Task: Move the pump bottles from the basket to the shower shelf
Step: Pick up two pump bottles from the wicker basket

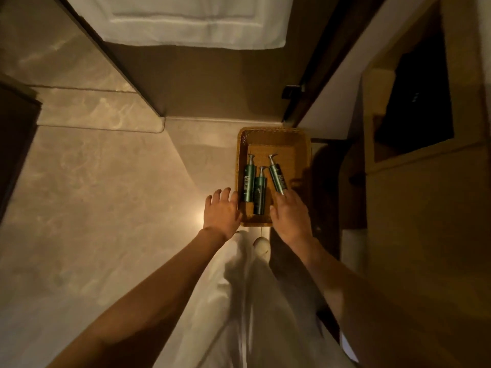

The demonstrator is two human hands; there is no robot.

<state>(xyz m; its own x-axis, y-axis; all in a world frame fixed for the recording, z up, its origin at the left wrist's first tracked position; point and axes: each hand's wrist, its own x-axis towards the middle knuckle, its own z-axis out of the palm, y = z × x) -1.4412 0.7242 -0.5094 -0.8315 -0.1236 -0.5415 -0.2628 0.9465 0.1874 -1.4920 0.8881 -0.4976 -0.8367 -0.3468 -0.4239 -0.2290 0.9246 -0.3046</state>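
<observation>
A wicker basket [273,138] stands on the floor by the wall. Three green pump bottles lie flat inside it: a left bottle [249,180], a darker middle bottle [259,192] and a right bottle [277,176], tilted. My left hand [221,211] hovers over the basket's left rim, fingers spread, holding nothing. My right hand [291,216] reaches over the basket's near right corner, and its fingertips touch the base of the right bottle. The shower shelf is out of view.
A white towel or mat [186,19] lies at the top beyond a dark threshold. A raised stone step [98,107] runs on the left. A wooden cabinet [425,181] stands to the right. My white trousers and a shoe [261,245] are below the basket.
</observation>
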